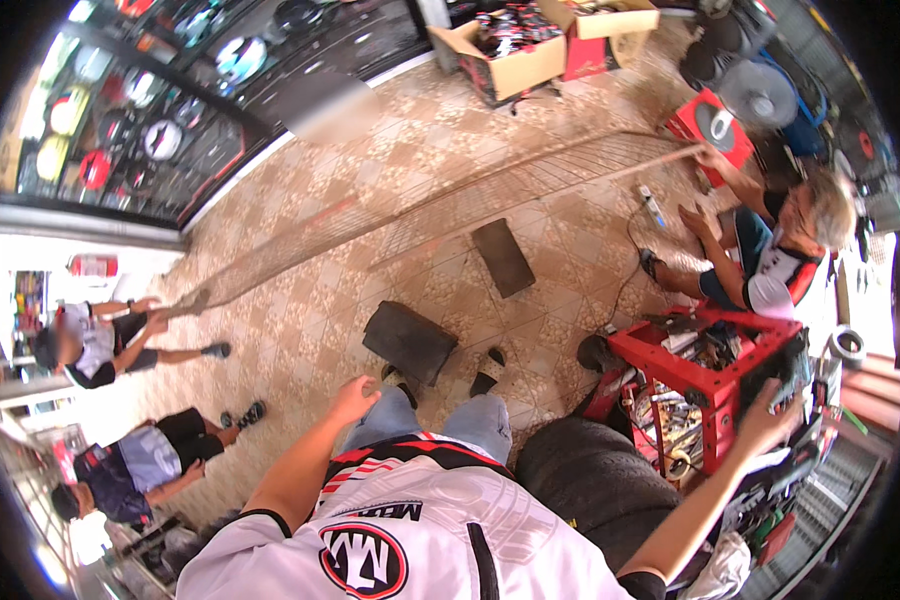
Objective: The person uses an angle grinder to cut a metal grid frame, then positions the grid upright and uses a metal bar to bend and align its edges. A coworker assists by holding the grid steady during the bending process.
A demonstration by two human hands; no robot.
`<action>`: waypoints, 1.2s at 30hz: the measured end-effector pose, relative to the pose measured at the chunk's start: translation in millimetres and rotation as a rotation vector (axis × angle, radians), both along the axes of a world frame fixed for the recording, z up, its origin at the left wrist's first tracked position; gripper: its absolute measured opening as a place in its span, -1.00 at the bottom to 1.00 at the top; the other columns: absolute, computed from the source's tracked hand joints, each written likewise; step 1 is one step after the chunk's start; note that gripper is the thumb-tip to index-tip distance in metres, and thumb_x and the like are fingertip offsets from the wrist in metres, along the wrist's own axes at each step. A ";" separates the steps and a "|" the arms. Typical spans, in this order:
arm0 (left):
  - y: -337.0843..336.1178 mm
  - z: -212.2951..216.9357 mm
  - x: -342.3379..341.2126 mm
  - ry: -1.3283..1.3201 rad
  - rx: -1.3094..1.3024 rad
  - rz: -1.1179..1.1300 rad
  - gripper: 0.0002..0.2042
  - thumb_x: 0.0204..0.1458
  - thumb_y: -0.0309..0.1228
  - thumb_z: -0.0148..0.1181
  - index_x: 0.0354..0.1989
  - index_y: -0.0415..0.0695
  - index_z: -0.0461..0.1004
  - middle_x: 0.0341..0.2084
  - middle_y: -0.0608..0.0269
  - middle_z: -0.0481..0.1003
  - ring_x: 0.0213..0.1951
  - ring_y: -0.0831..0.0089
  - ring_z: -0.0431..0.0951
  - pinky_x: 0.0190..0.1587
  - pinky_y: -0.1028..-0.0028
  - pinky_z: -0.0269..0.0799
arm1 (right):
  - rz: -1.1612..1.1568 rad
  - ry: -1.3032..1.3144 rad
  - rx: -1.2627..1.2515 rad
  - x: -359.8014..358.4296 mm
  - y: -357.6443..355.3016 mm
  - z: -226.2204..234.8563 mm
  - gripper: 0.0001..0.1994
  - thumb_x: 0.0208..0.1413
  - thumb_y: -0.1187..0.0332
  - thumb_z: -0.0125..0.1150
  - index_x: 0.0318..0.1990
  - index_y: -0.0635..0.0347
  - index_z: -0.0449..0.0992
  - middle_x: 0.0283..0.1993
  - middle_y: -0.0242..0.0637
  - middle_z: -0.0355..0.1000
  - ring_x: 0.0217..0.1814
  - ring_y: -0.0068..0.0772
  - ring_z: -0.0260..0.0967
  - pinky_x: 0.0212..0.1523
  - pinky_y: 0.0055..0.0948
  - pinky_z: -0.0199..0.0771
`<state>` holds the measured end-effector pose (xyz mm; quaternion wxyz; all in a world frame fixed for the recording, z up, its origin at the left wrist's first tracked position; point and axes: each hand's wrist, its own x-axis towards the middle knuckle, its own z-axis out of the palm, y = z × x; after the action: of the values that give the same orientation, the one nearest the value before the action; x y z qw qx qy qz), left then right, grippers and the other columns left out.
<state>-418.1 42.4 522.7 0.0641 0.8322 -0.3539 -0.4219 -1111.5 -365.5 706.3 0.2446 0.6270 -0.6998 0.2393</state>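
The patterned tan tiled floor [440, 190] fills most of the view, running from my feet up to twelve o'clock. At five o'clock a big black rubber tyre [595, 480] lies just beside my right leg, and past it, at about four o'clock, stands a red metal tool cart [715, 375] with cluttered trays of tools. A black square floor cushion [410, 340] sits straight ahead of my knees, a flatter dark mat [502, 257] beyond it toward twelve. A person in a striped shirt [780, 250] sits on the floor at two o'clock; two other people [120, 400] crouch at nine o'clock

My right arm stretches out straight and long toward four o'clock, my right hand [770, 420] at the cart's near right corner, fingers wrapped against the dark clutter there; whether it clasps anything I cannot tell. My left arm is bent at the elbow, forearm angling forward, and my left hand [355, 398] rests palm down on my left knee in blue jeans, fingers loose and empty
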 end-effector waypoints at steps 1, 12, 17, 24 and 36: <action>11.2 -5.4 2.8 -0.040 -0.032 -0.003 -0.54 0.12 -0.18 0.35 0.12 -0.18 0.53 0.00 -0.06 0.60 0.03 0.07 0.62 0.08 0.20 0.52 | 0.271 -0.243 0.187 46.4 4.5 -15.8 -0.49 0.17 0.31 0.40 0.21 0.40 0.45 0.25 0.11 0.44 0.32 0.12 0.36 0.32 -0.01 0.39; 155.3 -38.5 93.5 -0.070 -0.077 0.319 -0.51 0.10 -0.15 0.38 0.13 -0.18 0.52 -0.03 -0.06 0.61 0.02 0.05 0.61 0.08 0.17 0.51 | 0.762 -0.451 0.899 415.0 126.4 -114.1 -0.43 0.13 0.21 0.37 0.24 0.29 0.43 0.22 0.09 0.41 0.32 0.20 0.28 0.36 0.02 0.26; 221.9 -73.8 159.0 0.036 -0.064 0.550 -0.50 0.12 -0.13 0.34 0.13 -0.21 0.52 -0.09 -0.04 0.64 -0.02 0.05 0.64 0.05 0.17 0.52 | 0.830 -0.377 1.013 506.3 183.4 -111.6 -0.44 0.12 0.19 0.36 0.22 0.30 0.45 0.17 0.11 0.46 0.28 0.18 0.35 0.30 -0.03 0.34; 331.0 -76.2 241.5 0.012 -0.129 0.940 -0.59 0.16 -0.27 0.33 0.10 -0.25 0.51 -0.16 0.01 0.65 -0.09 0.17 0.65 -0.02 0.24 0.51 | 0.928 -0.364 1.104 604.3 221.3 -127.5 -0.49 0.22 0.12 0.32 0.18 0.30 0.50 0.14 0.08 0.53 0.22 0.04 0.49 0.25 -0.12 0.45; 337.2 -93.5 128.9 -0.071 0.036 1.271 -0.58 0.32 -0.10 0.09 -0.17 -0.27 0.66 -0.24 -0.10 0.67 -0.07 0.01 0.65 0.03 0.14 0.48 | 0.900 -0.327 1.203 642.4 85.7 -160.7 -0.46 0.23 0.03 0.30 0.21 0.21 0.50 -0.07 -0.09 0.62 0.00 -0.07 0.58 0.03 -0.17 0.55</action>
<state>-289.2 379.6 429.2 0.2760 0.8943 0.2142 -0.2797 -469.1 -279.9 545.6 -0.3660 0.8331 -0.4143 -0.0165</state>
